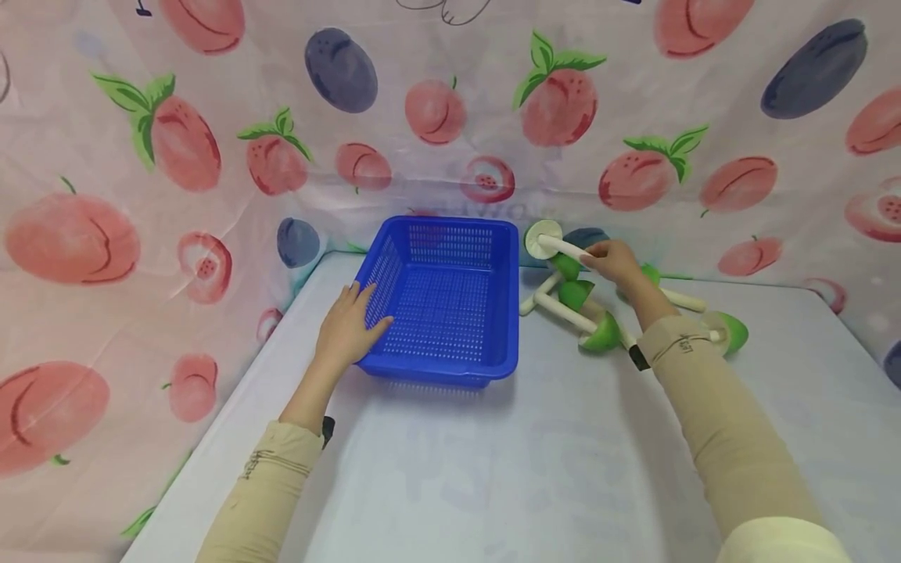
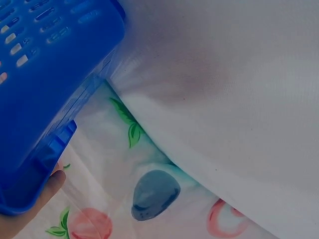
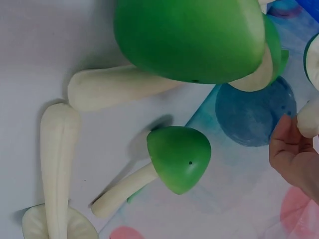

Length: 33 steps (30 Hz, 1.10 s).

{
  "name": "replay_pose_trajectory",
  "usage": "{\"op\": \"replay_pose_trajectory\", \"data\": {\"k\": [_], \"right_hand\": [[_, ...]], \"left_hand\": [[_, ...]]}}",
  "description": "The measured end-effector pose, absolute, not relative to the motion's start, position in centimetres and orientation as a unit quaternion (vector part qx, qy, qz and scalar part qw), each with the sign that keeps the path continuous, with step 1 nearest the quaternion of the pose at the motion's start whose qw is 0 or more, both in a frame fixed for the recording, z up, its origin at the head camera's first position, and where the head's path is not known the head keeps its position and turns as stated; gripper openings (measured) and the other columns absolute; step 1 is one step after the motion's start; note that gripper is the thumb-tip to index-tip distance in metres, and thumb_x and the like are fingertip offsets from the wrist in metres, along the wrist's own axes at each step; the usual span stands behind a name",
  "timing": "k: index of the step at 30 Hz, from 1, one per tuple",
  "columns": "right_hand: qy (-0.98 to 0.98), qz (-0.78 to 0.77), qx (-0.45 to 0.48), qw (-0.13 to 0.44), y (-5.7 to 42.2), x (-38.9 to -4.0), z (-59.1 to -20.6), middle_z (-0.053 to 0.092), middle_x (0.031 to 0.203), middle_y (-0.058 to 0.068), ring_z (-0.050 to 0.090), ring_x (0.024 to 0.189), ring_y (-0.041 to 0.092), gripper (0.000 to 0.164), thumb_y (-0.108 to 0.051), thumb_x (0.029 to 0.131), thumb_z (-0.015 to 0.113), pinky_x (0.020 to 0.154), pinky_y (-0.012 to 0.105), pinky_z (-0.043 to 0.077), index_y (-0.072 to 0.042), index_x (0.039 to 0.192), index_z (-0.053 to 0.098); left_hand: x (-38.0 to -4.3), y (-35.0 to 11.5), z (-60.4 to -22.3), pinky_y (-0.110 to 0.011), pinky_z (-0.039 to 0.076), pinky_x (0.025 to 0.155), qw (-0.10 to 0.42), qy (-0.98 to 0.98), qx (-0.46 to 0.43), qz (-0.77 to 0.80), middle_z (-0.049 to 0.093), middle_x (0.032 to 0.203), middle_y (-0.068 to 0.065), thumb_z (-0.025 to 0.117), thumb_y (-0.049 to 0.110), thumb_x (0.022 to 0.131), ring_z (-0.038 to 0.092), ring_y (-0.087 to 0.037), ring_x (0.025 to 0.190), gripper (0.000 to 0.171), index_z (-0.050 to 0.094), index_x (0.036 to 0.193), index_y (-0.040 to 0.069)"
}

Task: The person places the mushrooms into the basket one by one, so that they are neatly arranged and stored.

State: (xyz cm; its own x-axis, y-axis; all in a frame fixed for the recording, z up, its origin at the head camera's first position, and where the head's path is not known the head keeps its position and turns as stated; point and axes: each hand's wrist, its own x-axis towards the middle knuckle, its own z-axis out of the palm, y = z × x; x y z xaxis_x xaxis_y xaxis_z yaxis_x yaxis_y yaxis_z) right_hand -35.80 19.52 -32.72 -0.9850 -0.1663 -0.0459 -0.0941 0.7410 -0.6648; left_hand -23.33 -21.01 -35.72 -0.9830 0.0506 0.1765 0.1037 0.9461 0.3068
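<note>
Here's the right hand (image 1: 615, 262), pinching a mushroom (image 1: 559, 245) by its pale stem, right of upper centre!
The cap's pale underside shows, just beside the upper right corner of the blue basket (image 1: 511, 313) at centre; the left hand (image 1: 346, 332), fingers spread, touches its left rim, and green-capped mushrooms (image 1: 601, 335) lie right of centre on the white desk (image 1: 450, 469).

The basket (image 1: 504, 313) is left of the mushrooms (image 1: 602, 335) lying on the table (image 1: 528, 461), and a cloth (image 1: 422, 47) hangs behind basket and mushrooms alike.
</note>
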Motion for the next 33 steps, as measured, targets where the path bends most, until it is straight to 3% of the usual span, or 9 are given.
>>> {"op": "replay_pose_trajectory", "data": {"k": [4, 10, 15, 17, 23, 27, 33], "right_hand": [[0.911, -0.404, -0.061, 0.048, 19.1, -35.6, -32.1, 0.043, 0.123, 0.03, 0.045, 0.106, 0.037, 0.047, -0.025, 0.092, 0.043, 0.086, 0.042, 0.043, 0.01, 0.122, 0.043], [0.865, -0.493, -0.03, 0.084, 18.3, -35.7, -31.2, 0.036, 0.132, 0.025, 0.039, 0.117, 0.032, 0.055, -0.033, 0.091, 0.043, 0.098, 0.043, 0.037, 0.004, 0.131, 0.036], [0.807, -0.574, -0.07, 0.123, 17.9, -35.1, -30.4, 0.058, 0.097, -0.001, 0.052, 0.092, 0.008, 0.054, -0.029, 0.092, 0.041, 0.101, 0.045, 0.033, 0.008, 0.13, 0.031], [0.791, -0.588, -0.096, 0.14, 17.8, -34.7, -30.1, 0.055, 0.082, -0.013, 0.051, 0.078, 0.0, 0.053, -0.026, 0.093, 0.04, 0.098, 0.04, 0.037, 0.012, 0.128, 0.03], [0.773, -0.599, -0.132, 0.163, 17.4, -34.4, -30.0, 0.055, 0.086, -0.007, 0.051, 0.074, 0.003, 0.048, -0.022, 0.095, 0.033, 0.071, 0.017, 0.045, 0.011, 0.129, 0.027], [0.768, -0.603, -0.139, 0.167, 16.6, -34.3, -30.2, 0.05, 0.086, -0.003, 0.045, 0.071, 0.007, 0.045, -0.024, 0.095, 0.035, 0.065, 0.02, 0.041, 0.005, 0.127, 0.03], [0.804, -0.573, -0.114, 0.105, 14.8, -33.7, -30.4, 0.053, 0.074, -0.006, 0.041, 0.063, 0.01, 0.036, -0.024, 0.085, 0.056, 0.06, 0.022, 0.04, -0.003, 0.113, 0.047]], "left_hand": [[-23.3, -21.1, -35.6, -0.054, 0.021, 0.104, 0.085, -0.982, -0.036, -0.164, 0.022, 0.142, -0.024, 0.049, 0.043, 0.085, 0.016, -0.039, 0.133, 0.066, 0.03, 0.136, 0.006], [-23.2, -21.5, -35.4, -0.055, 0.021, 0.104, 0.082, -0.983, -0.03, -0.162, 0.022, 0.142, -0.025, 0.05, 0.042, 0.085, 0.017, -0.039, 0.133, 0.066, 0.031, 0.136, 0.006], [-23.2, -21.4, -35.3, -0.054, 0.02, 0.104, 0.079, -0.982, -0.03, -0.17, 0.021, 0.143, -0.025, 0.05, 0.042, 0.085, 0.015, -0.039, 0.133, 0.066, 0.03, 0.136, 0.005], [-23.2, -21.4, -35.3, -0.054, 0.02, 0.104, 0.078, -0.982, -0.029, -0.17, 0.021, 0.143, -0.025, 0.05, 0.042, 0.085, 0.015, -0.039, 0.133, 0.066, 0.03, 0.136, 0.005], [-23.5, -21.1, -35.5, -0.054, 0.022, 0.104, 0.081, -0.982, -0.034, -0.17, 0.022, 0.142, -0.024, 0.05, 0.042, 0.085, 0.017, -0.039, 0.133, 0.065, 0.032, 0.136, 0.005], [-23.7, -20.9, -35.7, -0.055, 0.022, 0.103, 0.08, -0.982, -0.035, -0.165, 0.022, 0.143, -0.024, 0.05, 0.042, 0.085, 0.017, -0.039, 0.132, 0.065, 0.031, 0.136, 0.006], [-23.6, -20.9, -35.9, -0.056, 0.023, 0.102, 0.077, -0.983, -0.034, -0.166, 0.022, 0.143, -0.023, 0.05, 0.042, 0.085, 0.018, -0.039, 0.132, 0.064, 0.032, 0.135, 0.006]]}}
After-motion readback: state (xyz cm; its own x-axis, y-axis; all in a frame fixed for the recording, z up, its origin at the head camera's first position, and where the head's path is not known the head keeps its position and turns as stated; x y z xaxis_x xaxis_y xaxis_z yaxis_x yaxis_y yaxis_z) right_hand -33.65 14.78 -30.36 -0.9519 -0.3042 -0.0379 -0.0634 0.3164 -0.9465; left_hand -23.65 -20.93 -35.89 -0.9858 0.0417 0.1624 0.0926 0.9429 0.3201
